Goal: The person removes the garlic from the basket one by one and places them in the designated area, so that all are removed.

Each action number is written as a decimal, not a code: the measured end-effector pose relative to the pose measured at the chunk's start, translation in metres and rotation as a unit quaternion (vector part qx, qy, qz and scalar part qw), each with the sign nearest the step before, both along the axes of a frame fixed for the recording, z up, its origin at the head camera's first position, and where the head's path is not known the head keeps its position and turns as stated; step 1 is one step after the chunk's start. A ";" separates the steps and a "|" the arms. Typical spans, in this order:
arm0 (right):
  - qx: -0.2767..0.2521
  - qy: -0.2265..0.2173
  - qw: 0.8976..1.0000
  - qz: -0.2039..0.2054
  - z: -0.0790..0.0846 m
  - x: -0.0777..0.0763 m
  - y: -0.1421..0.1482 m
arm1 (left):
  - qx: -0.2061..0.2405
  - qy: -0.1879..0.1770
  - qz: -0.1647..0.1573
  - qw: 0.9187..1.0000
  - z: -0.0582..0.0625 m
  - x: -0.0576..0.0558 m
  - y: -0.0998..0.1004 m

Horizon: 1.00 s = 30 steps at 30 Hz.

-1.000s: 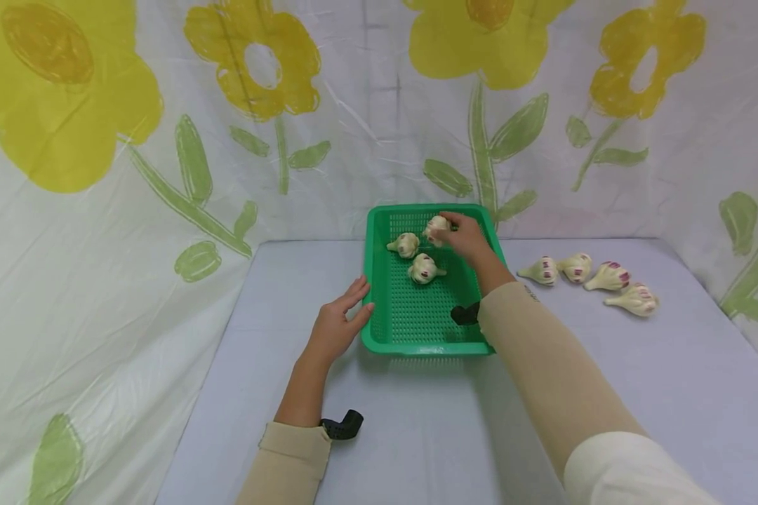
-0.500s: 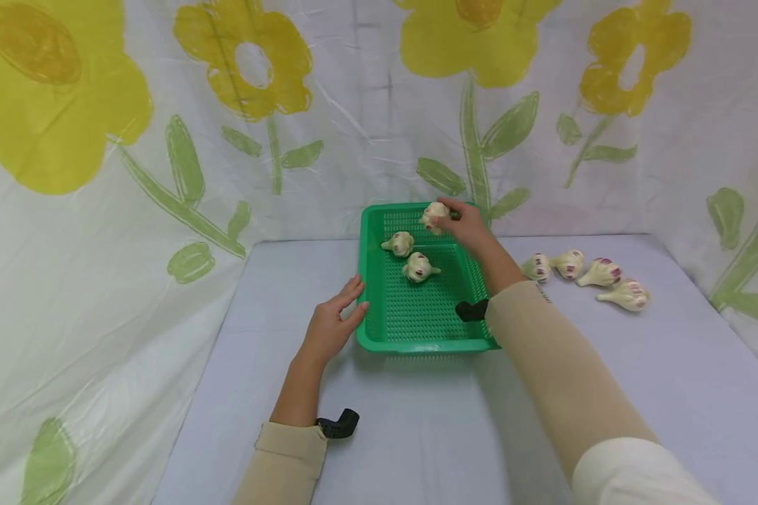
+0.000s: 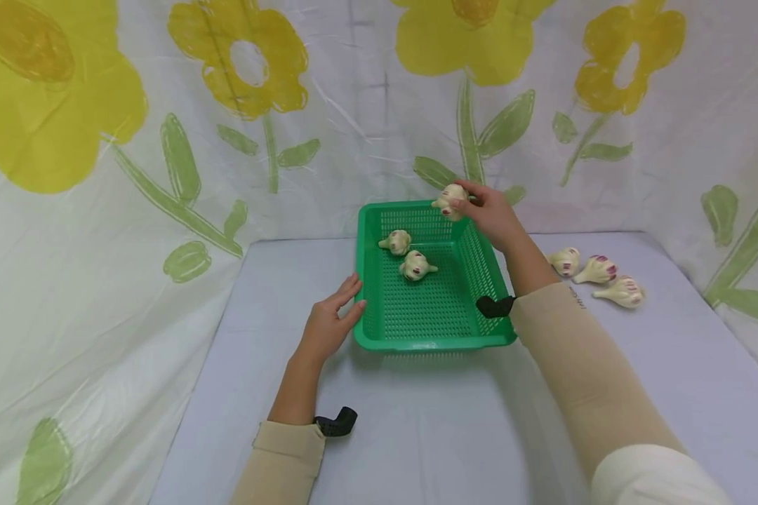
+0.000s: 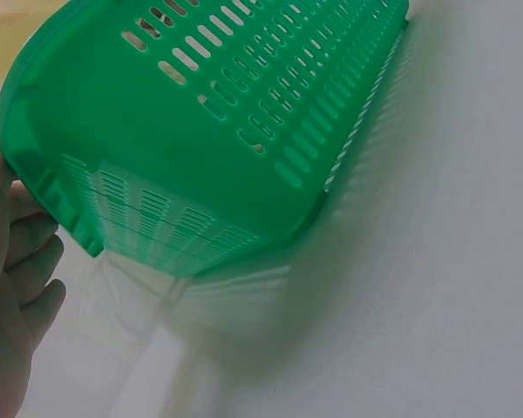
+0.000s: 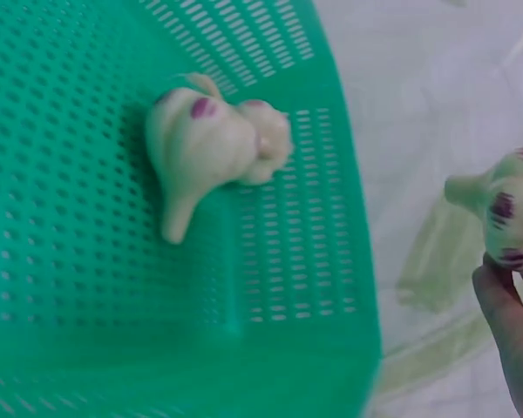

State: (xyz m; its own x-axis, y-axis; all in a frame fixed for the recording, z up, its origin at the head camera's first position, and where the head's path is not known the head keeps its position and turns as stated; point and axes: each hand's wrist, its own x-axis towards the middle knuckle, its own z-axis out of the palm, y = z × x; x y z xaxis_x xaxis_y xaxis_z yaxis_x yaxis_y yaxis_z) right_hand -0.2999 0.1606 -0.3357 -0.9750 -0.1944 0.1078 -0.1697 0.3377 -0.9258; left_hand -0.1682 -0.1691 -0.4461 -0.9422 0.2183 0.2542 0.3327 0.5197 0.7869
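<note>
A green plastic basket [image 3: 432, 345] stands on the table with two garlic bulbs inside, one bulb [image 3: 396, 242] behind the other bulb [image 3: 415, 266]. My right hand [image 3: 495, 214] pinches a third garlic bulb [image 3: 450, 202] between thumb and fingers, high over the basket's back right rim. In the right wrist view this held garlic bulb [image 5: 512, 209] shows purple streaks and a short stem, outside the basket's outline. My left hand [image 3: 327, 324] touches the basket's left side with fingers extended. The left wrist view shows its fingers [image 4: 42, 261] right at the rim.
To the right of the basket lie more garlic bulbs [image 3: 596, 269] on the white-covered table [image 3: 379, 435]; my right forearm covers part of that row. A curtain [image 3: 347, 161] with painted yellow flowers hangs behind the table.
My right hand has lifted the garlic bulb from inside the basket up and to the right, over the back rim. The left hand stays at the basket's side. The head view has shifted slightly.
</note>
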 end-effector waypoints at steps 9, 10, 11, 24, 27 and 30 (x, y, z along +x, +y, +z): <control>-0.051 0.015 0.998 -0.026 0.015 0.016 0.038 | 0.005 -0.003 0.002 1.000 0.001 0.000 0.000; -0.064 0.014 0.997 -0.029 0.016 0.019 0.043 | 0.004 -0.003 0.001 1.000 0.001 0.000 0.000; -0.074 0.013 0.997 -0.034 0.016 0.021 0.048 | 0.005 -0.004 0.002 1.000 0.001 0.000 0.000; -0.253 -0.016 0.964 -0.074 -0.011 0.053 0.109 | 0.010 -0.008 -0.001 1.000 -0.001 -0.001 0.000; -0.291 -0.016 0.953 -0.080 -0.018 0.061 0.121 | 0.012 -0.009 0.001 1.000 -0.002 -0.001 0.000; -0.305 -0.021 0.947 -0.097 -0.025 0.069 0.132 | 0.014 -0.011 0.001 1.000 -0.003 -0.001 0.000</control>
State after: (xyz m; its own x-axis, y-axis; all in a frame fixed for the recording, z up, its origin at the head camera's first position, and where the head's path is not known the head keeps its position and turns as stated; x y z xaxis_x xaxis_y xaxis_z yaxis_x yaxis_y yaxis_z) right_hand -0.2311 0.2930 -0.3605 -0.9920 0.0737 0.1027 -0.1177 -0.2409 -0.9634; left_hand -0.1694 -0.1688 -0.4490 -0.9478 0.2104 0.2397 0.3149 0.4977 0.8082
